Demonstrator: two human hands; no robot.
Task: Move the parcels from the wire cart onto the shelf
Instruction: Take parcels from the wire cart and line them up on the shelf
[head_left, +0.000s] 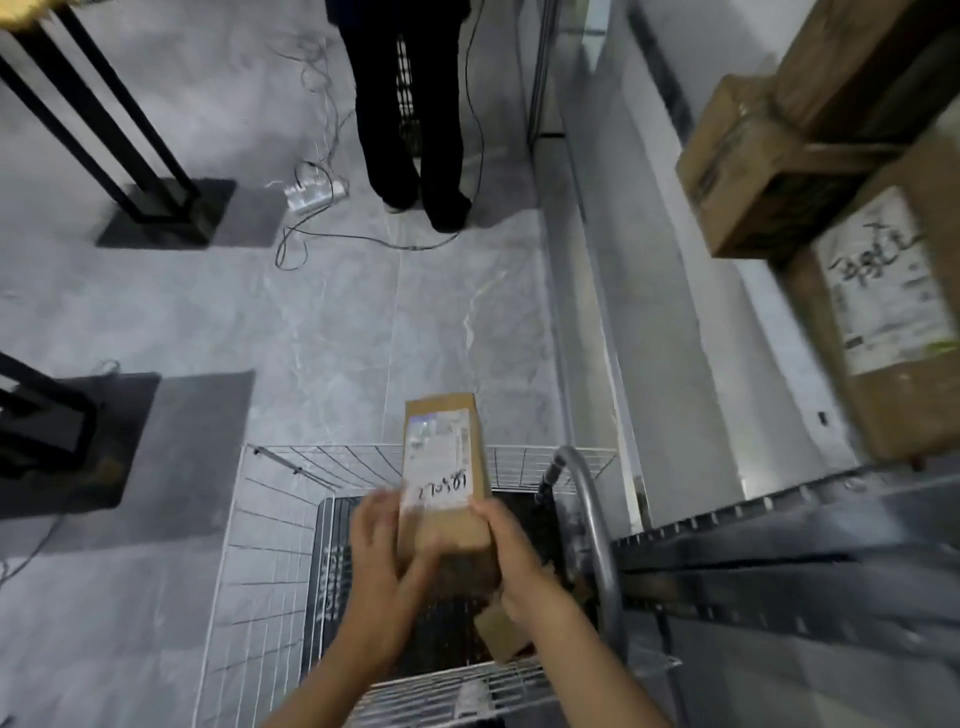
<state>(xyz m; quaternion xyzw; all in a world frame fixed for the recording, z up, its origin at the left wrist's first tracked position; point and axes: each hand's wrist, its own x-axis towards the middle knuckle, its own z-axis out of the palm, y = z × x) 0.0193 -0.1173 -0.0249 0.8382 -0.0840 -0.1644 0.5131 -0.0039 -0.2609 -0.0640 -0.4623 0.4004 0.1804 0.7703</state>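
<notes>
A long brown cardboard parcel (444, 467) with a white label and handwritten digits is lifted above the white wire cart (260, 551). My left hand (382, 561) grips its near left side and my right hand (506, 551) grips its near right side. A smaller brown parcel (501, 636) lies low in the cart under my right wrist. At the right, several brown parcels (878, 291) sit on the grey metal shelf (769, 525).
The cart's curved metal handle (592, 514) rises just right of my hands. Another person's dark legs (410, 114) stand ahead on the grey floor, beside a power strip (314, 192) with loose cables. Black stand bases (166, 213) sit at the left.
</notes>
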